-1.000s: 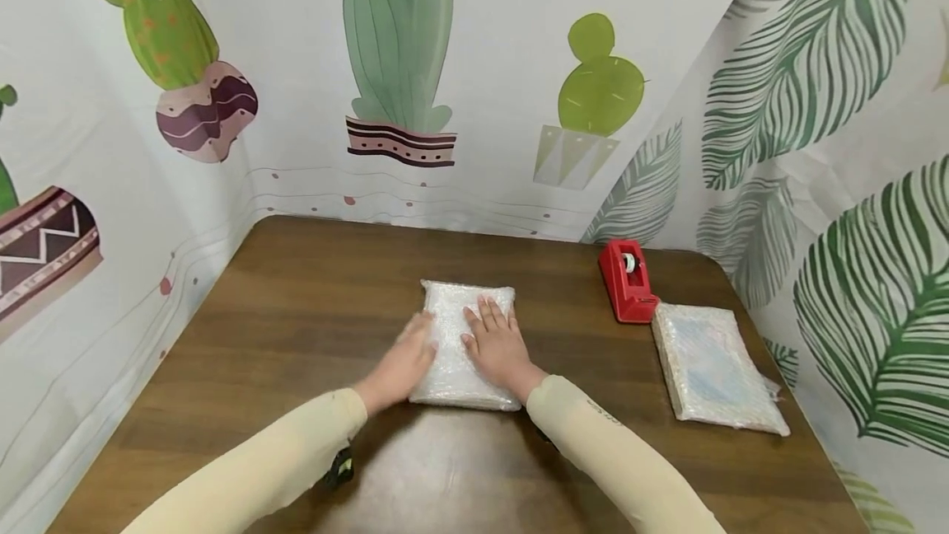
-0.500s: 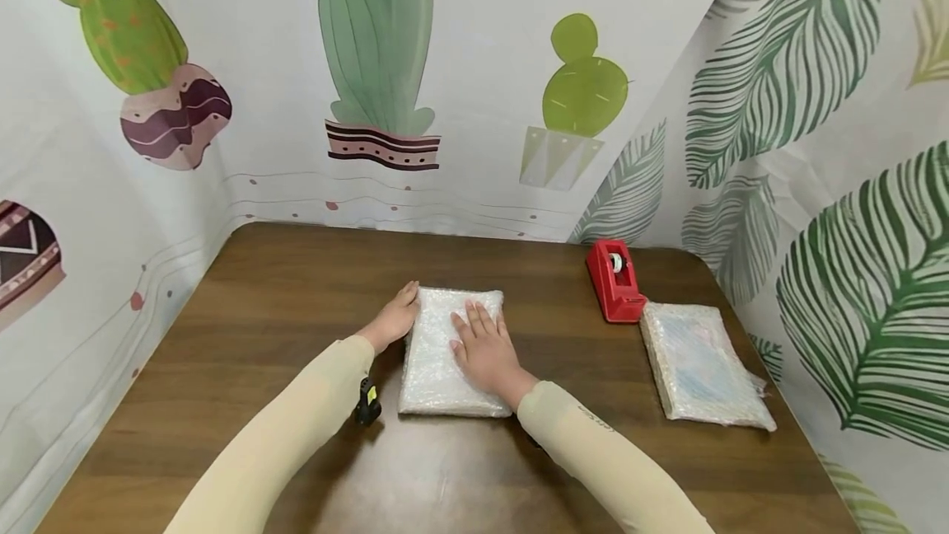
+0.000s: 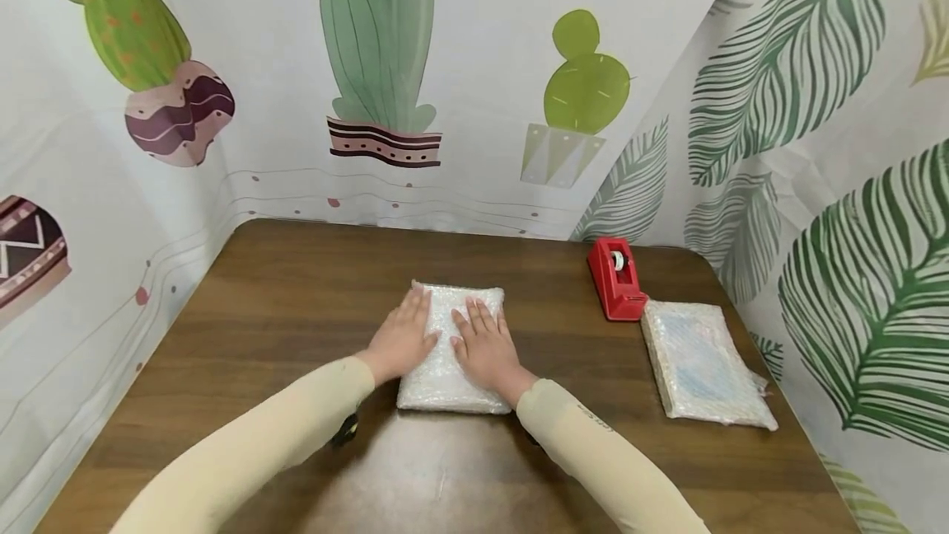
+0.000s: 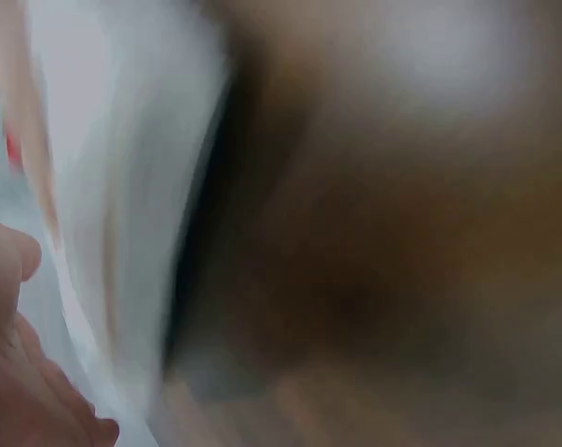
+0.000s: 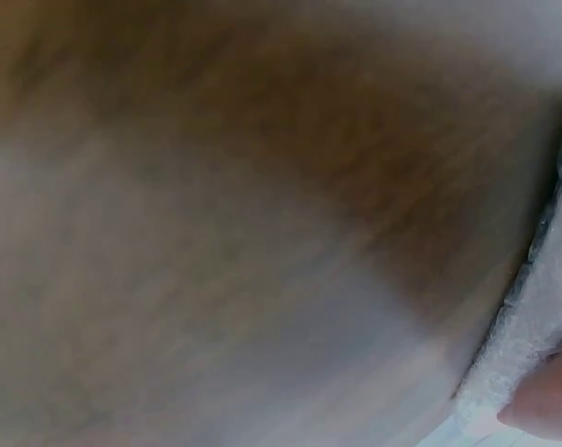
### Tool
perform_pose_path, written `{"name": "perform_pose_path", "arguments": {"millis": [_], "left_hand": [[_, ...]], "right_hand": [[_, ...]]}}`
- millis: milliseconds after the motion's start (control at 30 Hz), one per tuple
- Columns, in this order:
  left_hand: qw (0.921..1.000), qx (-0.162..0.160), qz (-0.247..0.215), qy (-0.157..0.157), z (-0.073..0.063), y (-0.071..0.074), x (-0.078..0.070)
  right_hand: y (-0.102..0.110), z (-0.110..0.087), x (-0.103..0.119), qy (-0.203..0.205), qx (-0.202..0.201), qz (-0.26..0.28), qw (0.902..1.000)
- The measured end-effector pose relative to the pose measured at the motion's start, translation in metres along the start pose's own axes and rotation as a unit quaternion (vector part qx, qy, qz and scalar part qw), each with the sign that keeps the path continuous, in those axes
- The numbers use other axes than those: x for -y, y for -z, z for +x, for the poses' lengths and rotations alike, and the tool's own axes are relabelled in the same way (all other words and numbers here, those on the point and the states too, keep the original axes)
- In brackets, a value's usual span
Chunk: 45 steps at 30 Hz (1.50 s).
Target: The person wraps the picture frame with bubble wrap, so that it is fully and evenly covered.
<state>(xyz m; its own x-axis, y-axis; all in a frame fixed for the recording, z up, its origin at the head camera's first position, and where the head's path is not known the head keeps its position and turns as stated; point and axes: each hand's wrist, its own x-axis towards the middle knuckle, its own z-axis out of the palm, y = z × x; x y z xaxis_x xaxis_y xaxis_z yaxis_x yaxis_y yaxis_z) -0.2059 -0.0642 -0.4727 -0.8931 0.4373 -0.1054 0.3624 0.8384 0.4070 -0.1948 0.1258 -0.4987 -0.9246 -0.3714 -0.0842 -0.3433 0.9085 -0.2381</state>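
A flat rectangular package in bubble wrap (image 3: 445, 381) lies on the wooden table (image 3: 311, 270) between both hands. My left hand (image 3: 400, 334) rests over its left edge with the fingers straight and pointing away from me. On the right half of its top, my right hand (image 3: 487, 350) lies flat, fingers straight and a little spread. In the blurred left wrist view, the left hand (image 4: 29, 363) shows beside the pale side of the package (image 4: 131, 205). Only a fingertip of the right hand (image 5: 551, 400) appears in the right wrist view, against the bubble wrap (image 5: 541, 307).
A red tape dispenser (image 3: 618, 280) stands at the back right of the table. Touching or close to its front corner lies a second bubble-wrapped package (image 3: 704, 365), near the right table edge. A printed cloth (image 3: 489, 89) hangs behind the table.
My left hand moved from the package's lower left to its far left side, then in over its left edge. The right hand stays flat on top. The head view shifted slightly.
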Motion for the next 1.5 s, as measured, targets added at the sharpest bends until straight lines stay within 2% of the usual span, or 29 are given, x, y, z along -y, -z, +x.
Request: {"name": "perform_pose_path", "arguments": {"millis": [100, 167, 233, 433, 633, 833, 1000, 1100, 1267, 1400, 1500], "left_hand": [[0.9973, 0.02, 0.049, -0.051, -0.028, -0.01, -0.01], [0.9953, 0.025, 0.063, -0.069, -0.039, -0.017, -0.014], [0.994, 0.026, 0.076, -0.074, -0.044, -0.022, -0.018], [0.9915, 0.015, 0.108, -0.071, -0.047, -0.028, -0.025], [0.9939, 0.038, 0.095, -0.043, -0.045, -0.025, -0.031], [0.9931, 0.042, 0.106, -0.029, -0.045, -0.026, -0.035], [0.9915, 0.05, 0.119, -0.017, -0.046, -0.025, -0.035], [0.9909, 0.053, 0.123, -0.018, -0.045, -0.026, -0.037], [0.9885, 0.048, 0.141, -0.023, -0.044, -0.028, -0.037], [0.9884, 0.041, 0.144, -0.023, -0.044, -0.027, -0.035], [0.9894, 0.048, 0.136, -0.016, -0.044, -0.026, -0.033]], "right_hand": [[0.0, 0.002, 0.002, 0.001, -0.004, -0.002, 1.0], [0.0, 0.003, 0.002, -0.003, -0.003, -0.005, 1.0], [0.0, 0.003, 0.002, -0.009, 0.003, -0.008, 0.9999], [-0.001, 0.003, 0.002, -0.014, 0.012, -0.011, 0.9998], [0.001, 0.001, 0.001, -0.018, 0.018, 0.001, 0.9997], [-0.001, 0.0, -0.001, -0.017, 0.021, 0.01, 0.9996], [0.007, -0.001, 0.001, -0.015, 0.035, 0.022, 0.999], [0.015, -0.012, 0.006, -0.022, 0.04, 0.01, 0.9989], [0.023, -0.05, 0.017, 0.006, 0.041, -0.017, 0.999], [0.024, -0.078, 0.017, 0.02, 0.022, -0.03, 0.9991], [0.022, -0.089, 0.014, 0.02, 0.002, -0.024, 0.9995]]}}
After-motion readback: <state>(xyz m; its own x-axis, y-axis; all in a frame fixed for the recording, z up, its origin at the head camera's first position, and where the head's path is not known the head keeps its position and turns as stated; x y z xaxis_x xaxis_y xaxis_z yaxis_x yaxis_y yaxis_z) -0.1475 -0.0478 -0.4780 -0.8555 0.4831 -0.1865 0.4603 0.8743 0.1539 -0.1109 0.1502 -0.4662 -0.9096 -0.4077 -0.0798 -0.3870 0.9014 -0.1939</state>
